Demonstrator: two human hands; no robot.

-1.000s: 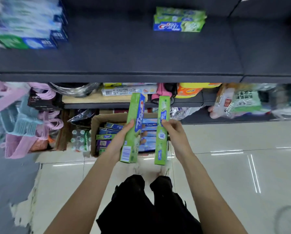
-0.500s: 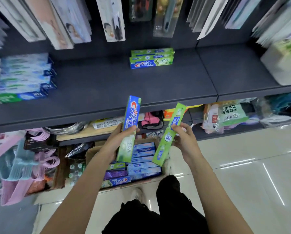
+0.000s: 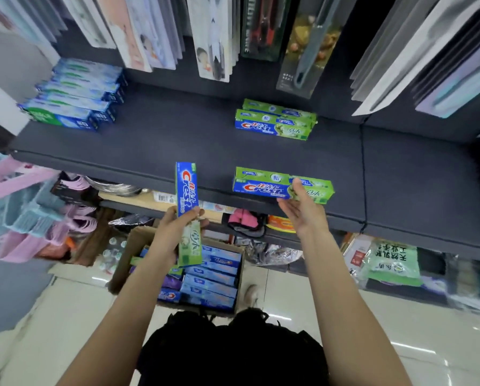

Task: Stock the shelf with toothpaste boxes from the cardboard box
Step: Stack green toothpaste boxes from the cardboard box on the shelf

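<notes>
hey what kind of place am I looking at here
Most likely a small general shop aisle. Dark shelf carries stacked toothpaste boxes, carded goods hang above, and an open cardboard box of stock sits on the tiled floor.

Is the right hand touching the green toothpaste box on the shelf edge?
Touching. The head view shows the right hand open, its fingers resting against the front of the green toothpaste box.

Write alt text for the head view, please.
The right hand sets a green toothpaste box on the dark shelf front edge; the left hand holds another box upright above the cardboard box.
</notes>
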